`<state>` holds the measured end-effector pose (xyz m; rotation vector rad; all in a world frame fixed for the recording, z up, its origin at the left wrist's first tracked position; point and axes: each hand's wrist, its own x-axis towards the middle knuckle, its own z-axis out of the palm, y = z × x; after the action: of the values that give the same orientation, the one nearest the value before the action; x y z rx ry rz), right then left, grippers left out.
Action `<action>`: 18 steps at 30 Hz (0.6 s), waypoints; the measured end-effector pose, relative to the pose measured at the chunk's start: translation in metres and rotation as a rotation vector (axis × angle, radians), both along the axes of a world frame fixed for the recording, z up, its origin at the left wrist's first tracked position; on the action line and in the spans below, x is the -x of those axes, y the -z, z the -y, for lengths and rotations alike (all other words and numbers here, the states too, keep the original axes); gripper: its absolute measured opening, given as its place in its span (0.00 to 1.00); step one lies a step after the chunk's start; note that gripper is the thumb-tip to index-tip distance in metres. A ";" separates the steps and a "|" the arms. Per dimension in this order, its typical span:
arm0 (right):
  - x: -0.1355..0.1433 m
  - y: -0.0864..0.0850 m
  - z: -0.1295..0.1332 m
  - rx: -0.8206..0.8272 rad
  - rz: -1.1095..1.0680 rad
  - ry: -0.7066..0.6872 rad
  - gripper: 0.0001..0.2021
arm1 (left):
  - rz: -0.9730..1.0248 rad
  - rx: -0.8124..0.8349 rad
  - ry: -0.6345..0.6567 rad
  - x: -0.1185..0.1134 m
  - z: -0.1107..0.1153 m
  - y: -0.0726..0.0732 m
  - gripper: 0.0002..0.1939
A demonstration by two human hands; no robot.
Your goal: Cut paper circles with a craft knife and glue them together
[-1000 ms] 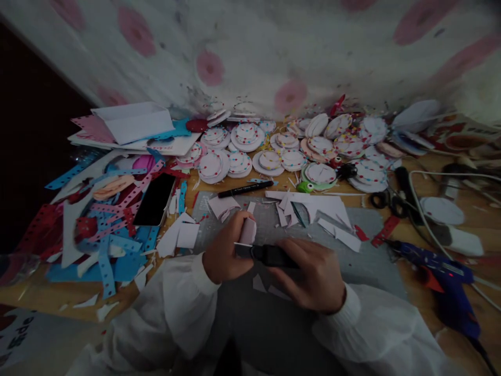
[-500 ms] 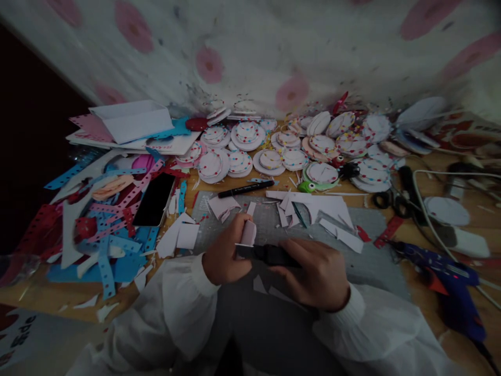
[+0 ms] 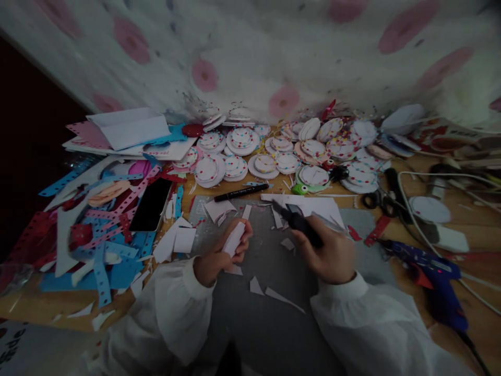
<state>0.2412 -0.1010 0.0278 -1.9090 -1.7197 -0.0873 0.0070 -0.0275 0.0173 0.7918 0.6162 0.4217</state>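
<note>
My left hand (image 3: 223,253) is closed around a small white piece (image 3: 234,239), held above the grey mat (image 3: 262,240). To its right, my right hand (image 3: 331,253) grips a black-handled cutter (image 3: 301,224), its tip pointing up and left over paper scraps. The cutter is apart from the white piece. Loose white offcuts (image 3: 284,299) lie on the mat between and below my hands. A larger white sheet (image 3: 326,209) lies partly behind the cutter and my right hand.
Round decorated paper discs (image 3: 245,140) line the back. A black marker (image 3: 242,191) lies before them. Coloured strips and a phone (image 3: 152,204) are at left; scissors (image 3: 379,203), a blue glue gun (image 3: 438,277) and a white cable (image 3: 417,230) at right.
My right hand has moved right with the cutter, away from the white piece. The left hand has shifted slightly left and turned the piece. The view has shifted a little.
</note>
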 end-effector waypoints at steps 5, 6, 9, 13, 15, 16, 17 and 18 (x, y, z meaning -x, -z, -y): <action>0.019 0.001 0.004 0.003 -0.087 -0.135 0.23 | 0.214 0.150 -0.005 -0.009 0.004 -0.023 0.30; 0.020 0.001 0.004 0.001 -0.101 -0.129 0.23 | 0.191 0.147 -0.017 -0.010 0.005 -0.026 0.30; 0.019 0.002 0.004 -0.011 -0.113 -0.103 0.22 | 0.025 0.064 -0.113 -0.010 0.008 -0.023 0.21; 0.019 0.001 0.004 -0.024 -0.086 -0.108 0.22 | -0.332 -0.285 -0.229 -0.006 0.006 -0.011 0.16; 0.022 0.000 0.005 -0.020 -0.076 -0.137 0.22 | -0.454 -0.551 -0.252 -0.004 0.004 -0.009 0.15; 0.024 0.000 0.005 -0.013 -0.075 -0.156 0.22 | -0.479 -0.690 -0.254 -0.004 0.003 -0.010 0.14; 0.026 -0.001 0.006 -0.006 -0.076 -0.176 0.22 | -0.484 -0.817 -0.251 -0.003 0.002 -0.010 0.14; 0.028 -0.001 0.007 0.002 -0.081 -0.195 0.21 | -0.474 -0.927 -0.241 -0.002 0.001 -0.011 0.14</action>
<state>0.2130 -0.1076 0.0283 -1.7123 -1.8408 0.0642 0.0093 -0.0281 0.0286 1.7407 0.9760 0.7693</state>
